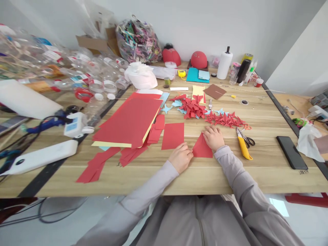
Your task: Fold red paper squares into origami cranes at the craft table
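Observation:
A folded red paper piece [202,148] lies flat on the wooden table between my hands. My left hand [180,157] touches its left corner with the fingers bent together. On its upper right edge rests my right hand [213,137], fingers pressing down on the paper. A flat red sheet [173,136] lies just left of it. Further left are a stack of large red sheets [130,118] and red strips [94,165]. Beyond my hands is a pile of folded red stars [193,108], with a row of them [227,119] to the right.
Yellow-handled scissors [244,147] and a black phone [292,152] lie on the right. Plastic bottles [96,85] crowd the left. A white power strip [43,157] sits at the front left. Red domed objects [199,59] stand at the back.

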`<state>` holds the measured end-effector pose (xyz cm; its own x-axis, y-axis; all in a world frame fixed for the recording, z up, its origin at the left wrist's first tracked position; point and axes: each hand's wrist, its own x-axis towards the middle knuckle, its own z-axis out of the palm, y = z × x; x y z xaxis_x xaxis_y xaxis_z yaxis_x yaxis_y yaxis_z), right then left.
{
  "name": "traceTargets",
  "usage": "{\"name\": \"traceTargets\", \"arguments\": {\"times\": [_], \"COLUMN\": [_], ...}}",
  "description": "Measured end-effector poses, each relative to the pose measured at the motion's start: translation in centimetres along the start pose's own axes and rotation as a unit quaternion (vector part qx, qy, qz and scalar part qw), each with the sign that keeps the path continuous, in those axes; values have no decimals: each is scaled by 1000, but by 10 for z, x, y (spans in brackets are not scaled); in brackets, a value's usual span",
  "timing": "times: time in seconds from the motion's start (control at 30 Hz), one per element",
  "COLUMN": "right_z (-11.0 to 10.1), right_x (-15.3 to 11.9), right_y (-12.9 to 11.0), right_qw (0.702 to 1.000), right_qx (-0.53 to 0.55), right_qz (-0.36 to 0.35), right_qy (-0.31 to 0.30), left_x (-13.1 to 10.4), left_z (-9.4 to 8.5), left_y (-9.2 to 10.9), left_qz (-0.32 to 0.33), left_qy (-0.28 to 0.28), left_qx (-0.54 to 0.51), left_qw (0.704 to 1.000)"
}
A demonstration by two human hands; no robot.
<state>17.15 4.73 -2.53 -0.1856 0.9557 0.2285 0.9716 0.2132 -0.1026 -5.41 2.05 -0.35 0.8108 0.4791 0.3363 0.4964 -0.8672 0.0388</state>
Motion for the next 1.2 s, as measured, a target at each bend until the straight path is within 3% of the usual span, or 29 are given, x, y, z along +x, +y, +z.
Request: {"name": "traceTargets", "arguments": {"times": [0.07, 0.13, 0.2, 0.37, 0.63, 1.2], "right_z": [0, 0, 0, 0, 1, -12], "right_x": [0, 0, 0, -1, -6, 4], "right_y": [0, 0, 1, 1, -5, -33], "right_qw": [1000, 1000, 1000, 1000, 999, 996], "right_qx": [0, 0, 1, 5, -12, -68], "right_qz": [0, 1, 2, 3, -38, 51], "right_qy": [-1, -1, 1, 1, 13, -32], "left_x": [12, 28, 45, 70, 69, 59], "left_z": [-5, -1, 12, 46, 51, 52], "left_y": [-6, -11, -14, -9, -3, -9], "left_qz": [-8, -42, -75, -115, -95, -70], "left_qy": [-31, -16, 2, -13, 6, 28], "left_qx": [2, 9, 15, 20, 56, -8], "left_qw": [999, 999, 997, 993, 994, 997]}}
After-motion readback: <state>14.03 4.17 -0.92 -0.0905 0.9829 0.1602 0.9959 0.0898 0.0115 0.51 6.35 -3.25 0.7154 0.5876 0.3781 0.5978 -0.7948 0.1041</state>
